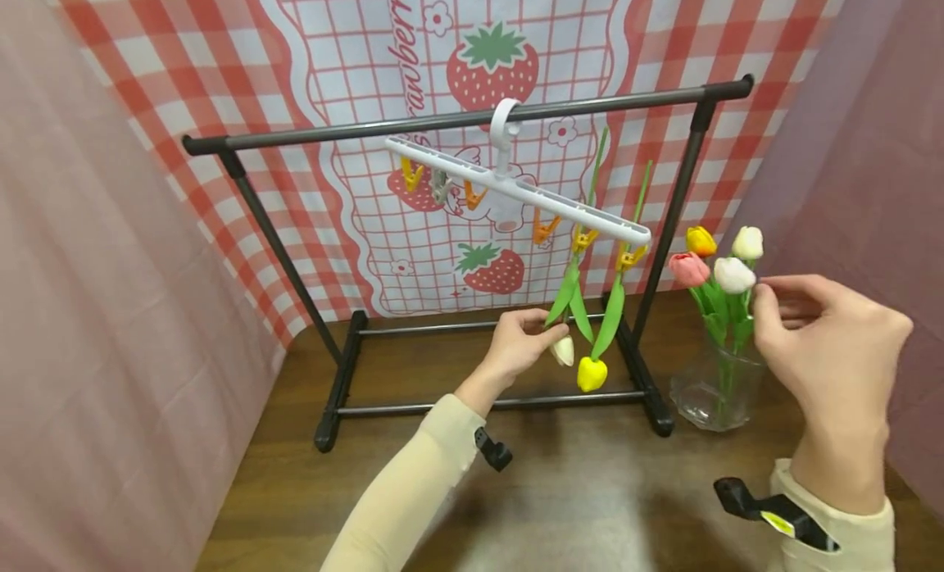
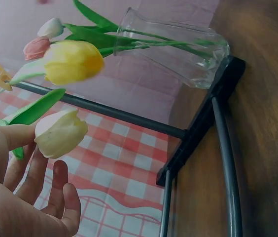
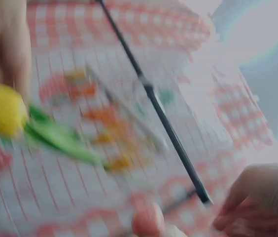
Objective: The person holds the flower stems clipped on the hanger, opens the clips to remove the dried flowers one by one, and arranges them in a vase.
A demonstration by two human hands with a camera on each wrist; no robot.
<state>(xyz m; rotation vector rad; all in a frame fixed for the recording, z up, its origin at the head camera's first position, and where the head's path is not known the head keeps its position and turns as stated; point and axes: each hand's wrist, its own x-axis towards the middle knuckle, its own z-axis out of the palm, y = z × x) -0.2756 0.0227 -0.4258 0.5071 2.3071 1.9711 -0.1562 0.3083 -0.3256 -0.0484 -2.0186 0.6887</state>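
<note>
My left hand (image 1: 519, 342) pinches a white tulip (image 2: 61, 133) near its bloom, with the other fingers spread in the left wrist view. This tulip hangs head down from a yellow clip (image 1: 585, 241) on a white clip hanger (image 1: 546, 199). Beside it a yellow tulip (image 1: 592, 374) hangs upside down from the end clip (image 1: 630, 257). My right hand (image 1: 833, 342), fingers bent, is close beside a white tulip (image 1: 735, 274) in the glass vase (image 1: 693, 400). Nothing shows in its grasp; the right wrist view is blurred.
The hanger hooks over the top bar (image 1: 332, 131) of a dark metal rack standing on the wooden table (image 1: 568, 474). Other clips, yellow, grey and orange (image 1: 473, 197), hang without flowers. A pink tulip (image 1: 689, 270) and a yellow-orange tulip (image 1: 701, 241) share the vase. Curtains border both sides.
</note>
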